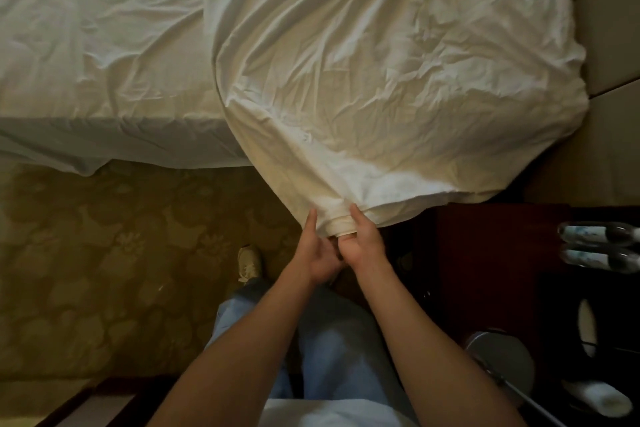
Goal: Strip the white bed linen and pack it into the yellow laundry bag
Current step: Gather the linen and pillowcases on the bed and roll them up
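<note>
Both the left hand (317,250) and right hand (360,243) gripped the near edge of the big crumpled white sheet (398,80), still mostly on the bed, and no yellow bag showed.

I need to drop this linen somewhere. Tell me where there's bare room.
Free: the carpet between the bed edge and your shoe. Crowded: the dark stand to your right holds two bottles. Both hands grip the linen.

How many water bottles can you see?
2. Both lie on their sides on the dark nightstand at the right edge: one bottle farther up, the other bottle just below it. More could be hidden out of frame.
</note>
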